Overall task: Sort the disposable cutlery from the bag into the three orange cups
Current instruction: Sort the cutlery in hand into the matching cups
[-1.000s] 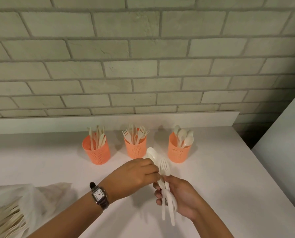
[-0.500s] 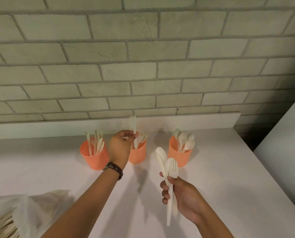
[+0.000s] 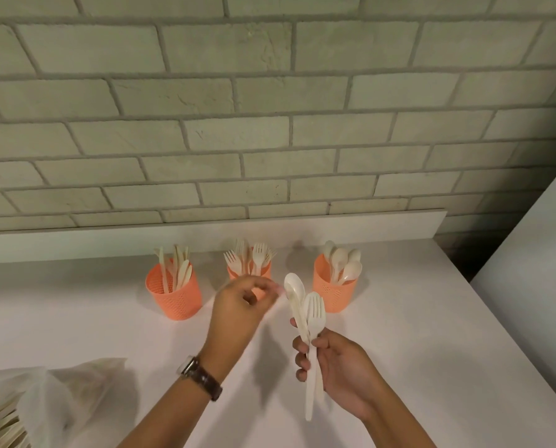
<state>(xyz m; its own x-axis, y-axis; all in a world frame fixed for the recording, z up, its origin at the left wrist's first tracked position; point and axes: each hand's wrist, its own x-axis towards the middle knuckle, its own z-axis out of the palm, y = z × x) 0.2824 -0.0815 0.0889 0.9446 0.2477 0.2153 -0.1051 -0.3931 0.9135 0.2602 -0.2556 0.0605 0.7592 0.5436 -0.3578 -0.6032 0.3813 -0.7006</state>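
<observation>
We see a white matte countertop (image 3: 432, 334) whose right edge runs diagonally back to a low upstand. At its lower-left corner lies a translucent plastic bag (image 3: 60, 402) of pale cutlery. It sits well apart from three orange perforated plastic cups standing in a row near the back: knife cup (image 3: 176, 299), fork cup (image 3: 236, 272), spoon cup (image 3: 335, 294). Our left hand (image 3: 238, 308) hovers loosely curled and empty before the fork cup. Our right hand (image 3: 341, 373) clasps a pale spoon-and-fork bundle (image 3: 305, 312) upright above the counter, near the spoon cup.

Single head view, looking forward-down, close over white counter (image 3: 399, 318).
</observation>
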